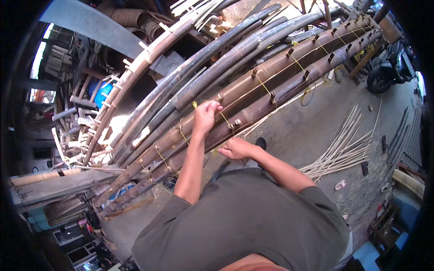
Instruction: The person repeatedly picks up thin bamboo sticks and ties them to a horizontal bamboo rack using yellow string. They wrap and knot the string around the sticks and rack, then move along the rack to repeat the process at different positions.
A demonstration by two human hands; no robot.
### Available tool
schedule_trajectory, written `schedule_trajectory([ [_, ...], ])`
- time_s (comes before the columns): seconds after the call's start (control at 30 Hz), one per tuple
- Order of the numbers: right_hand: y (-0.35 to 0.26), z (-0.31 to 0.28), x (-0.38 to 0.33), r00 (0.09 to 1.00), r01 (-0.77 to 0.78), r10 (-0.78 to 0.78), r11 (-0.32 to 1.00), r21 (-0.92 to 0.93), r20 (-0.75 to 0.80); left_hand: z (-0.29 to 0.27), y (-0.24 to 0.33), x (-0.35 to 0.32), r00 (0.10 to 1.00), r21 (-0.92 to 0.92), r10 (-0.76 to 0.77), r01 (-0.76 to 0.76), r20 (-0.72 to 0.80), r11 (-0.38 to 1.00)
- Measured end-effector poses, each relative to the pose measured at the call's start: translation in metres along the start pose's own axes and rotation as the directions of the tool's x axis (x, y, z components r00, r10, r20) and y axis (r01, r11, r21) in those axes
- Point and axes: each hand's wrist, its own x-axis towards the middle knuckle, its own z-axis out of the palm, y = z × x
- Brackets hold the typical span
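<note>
I see the left hand (205,116) pinched shut on a yellow string (226,120) over the bamboo poles (253,97). The right hand (237,148), closed, presses the nearest pole's underside; loose splints (343,153) lie on the floor at right

Your yellow cord (224,118) runs taut and zigzags between small wooden pegs (272,97) set along two long brown bamboo poles (253,97) lying diagonally side by side.
</note>
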Motion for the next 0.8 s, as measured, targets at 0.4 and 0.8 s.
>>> schedule_trajectory([
  [0.4,-0.021,0.029,-0.011,0.987,-0.092,0.016,0.877,-0.472,-0.161,-0.039,-0.035,0.118,0.939,0.484,-0.264,0.13,0.22,0.866],
  [0.8,-0.098,0.154,0.094,0.487,0.666,0.725,0.053,0.744,-0.488,-0.126,-0.047,-0.117,0.989,0.574,-0.072,-0.013,0.126,0.819],
])
